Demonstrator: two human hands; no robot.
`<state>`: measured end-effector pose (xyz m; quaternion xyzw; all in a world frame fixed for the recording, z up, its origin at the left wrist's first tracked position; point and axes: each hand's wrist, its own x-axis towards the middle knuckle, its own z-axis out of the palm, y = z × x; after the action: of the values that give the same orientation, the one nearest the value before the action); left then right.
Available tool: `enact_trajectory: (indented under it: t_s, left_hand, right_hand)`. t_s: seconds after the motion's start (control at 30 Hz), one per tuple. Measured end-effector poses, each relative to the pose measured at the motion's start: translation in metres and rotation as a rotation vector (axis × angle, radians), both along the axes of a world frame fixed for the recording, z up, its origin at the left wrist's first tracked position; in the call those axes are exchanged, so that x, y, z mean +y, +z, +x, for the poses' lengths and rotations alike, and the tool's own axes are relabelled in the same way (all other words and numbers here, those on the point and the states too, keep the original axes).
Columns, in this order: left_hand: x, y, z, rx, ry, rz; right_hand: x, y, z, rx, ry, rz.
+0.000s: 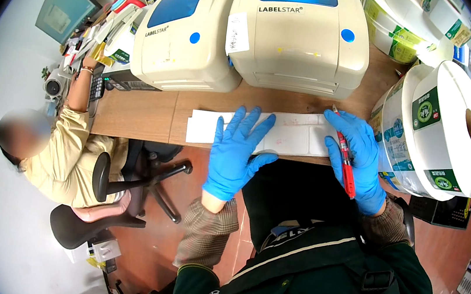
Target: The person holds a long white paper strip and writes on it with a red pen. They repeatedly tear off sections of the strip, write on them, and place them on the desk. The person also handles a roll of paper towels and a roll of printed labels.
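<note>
Lying flat on desk (139, 113), just in front of right-hand printer (300, 49): white paper strips (292, 143). Left hand (231, 161), before printer's left part: blue-gloved fingers spread over strips. Right hand (366, 163), before printer's right edge: red pen (347, 173) held between thumb and fingers; cannot tell if fingertips press paper. Strips look light, thin, bendy, easy to crease, maybe slidy. Best hold: flat fingers on middle, or edge pinch. Pen looks light, stiff; hold low near tip.

Two cream printers (301, 40) stand side by side — leftward, a monitor (64, 8) and a seated person (70, 153).
</note>
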<state>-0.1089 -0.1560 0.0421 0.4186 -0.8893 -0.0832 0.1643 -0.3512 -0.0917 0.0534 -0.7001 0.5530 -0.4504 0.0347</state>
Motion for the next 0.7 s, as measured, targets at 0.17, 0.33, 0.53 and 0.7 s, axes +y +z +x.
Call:
enact_trajectory:
  t_s: [0.17,0.33,0.53,0.7]
  left_hand:
    - [0.003,-0.004,-0.030,0.083,0.028,0.012]
    - [0.004,-0.004,-0.038,0.052,0.040,-0.035]
    - [0.012,0.014,-0.031,0.056,0.059,-0.082]
    - [-0.010,0.000,-0.003,-0.103,0.300,-0.198]
  right_hand:
    - [-0.002,0.004,-0.004,-0.068,0.003,-0.038]
    - [0.013,0.030,-0.002,0.017,-0.014,-0.128]
    - [0.016,0.044,0.015,-0.057,0.145,-0.127]
    - [-0.015,0.007,0.010,0.021,0.052,-0.118]
